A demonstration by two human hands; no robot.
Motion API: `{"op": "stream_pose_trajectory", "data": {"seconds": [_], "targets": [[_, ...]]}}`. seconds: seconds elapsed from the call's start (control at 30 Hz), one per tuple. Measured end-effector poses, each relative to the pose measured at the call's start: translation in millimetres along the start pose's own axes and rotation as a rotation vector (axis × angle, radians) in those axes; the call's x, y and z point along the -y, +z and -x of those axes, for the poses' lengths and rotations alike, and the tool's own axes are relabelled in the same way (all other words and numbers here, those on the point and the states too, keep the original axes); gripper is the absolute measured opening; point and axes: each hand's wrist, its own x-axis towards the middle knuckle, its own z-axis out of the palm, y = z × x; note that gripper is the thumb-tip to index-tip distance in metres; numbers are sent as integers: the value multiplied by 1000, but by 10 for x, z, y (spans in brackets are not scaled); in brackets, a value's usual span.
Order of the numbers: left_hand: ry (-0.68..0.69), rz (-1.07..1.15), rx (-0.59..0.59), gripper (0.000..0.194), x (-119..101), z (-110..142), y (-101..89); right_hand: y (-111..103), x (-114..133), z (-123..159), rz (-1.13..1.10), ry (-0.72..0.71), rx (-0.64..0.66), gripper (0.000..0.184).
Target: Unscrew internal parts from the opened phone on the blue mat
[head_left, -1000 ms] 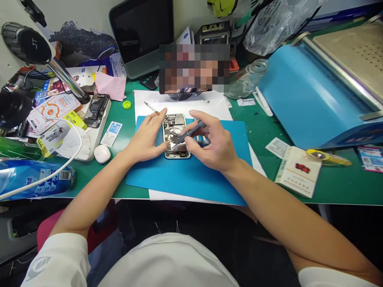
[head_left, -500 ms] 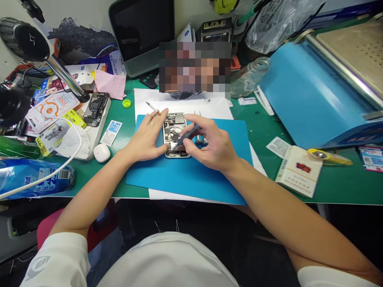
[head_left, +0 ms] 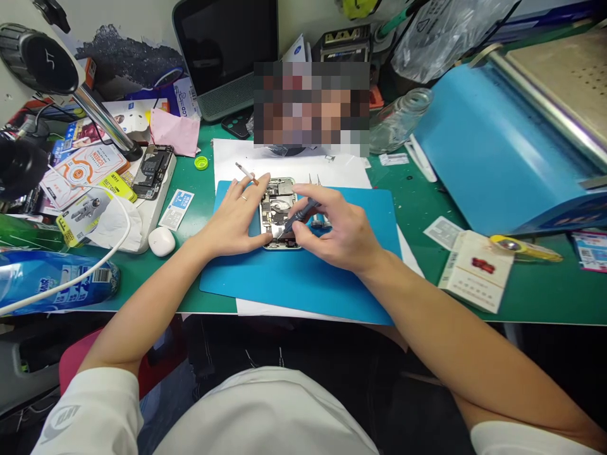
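Note:
An opened phone (head_left: 279, 205) lies face up on the blue mat (head_left: 265, 278), its inner parts bare. My left hand (head_left: 237, 218) steadies it, thumb at the lower left edge and forefinger by the upper left corner. A cigarette (head_left: 245, 172) sticks out between the fingers of that hand. My right hand (head_left: 339, 227) pinches a dark grey pen-shaped tool (head_left: 298, 218) with a thin tip, slanting down to the phone's lower part. Right behind this hand lie slim screwdriver-like tools (head_left: 317, 219), partly hidden by its fingers.
White paper (head_left: 232, 155) lies beneath the mat. On the left are an earbud case (head_left: 162, 241), another opened phone (head_left: 154, 170) and a lamp stand (head_left: 104, 123). A cigarette pack (head_left: 477, 272), a yellow cutter (head_left: 526, 248) and a glass jar (head_left: 403, 120) are on the right.
The tool's tip has shifted slightly over the phone's lower part, and my right hand has moved a little with it. My left hand stays on the phone.

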Motion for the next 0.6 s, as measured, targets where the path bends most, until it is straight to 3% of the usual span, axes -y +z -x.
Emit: {"op": "stream_pose_trajectory", "data": {"seconds": [0.6], "targets": [[7, 9, 0, 107, 19, 13, -2, 6, 6, -22, 31, -44, 7, 53]]}}
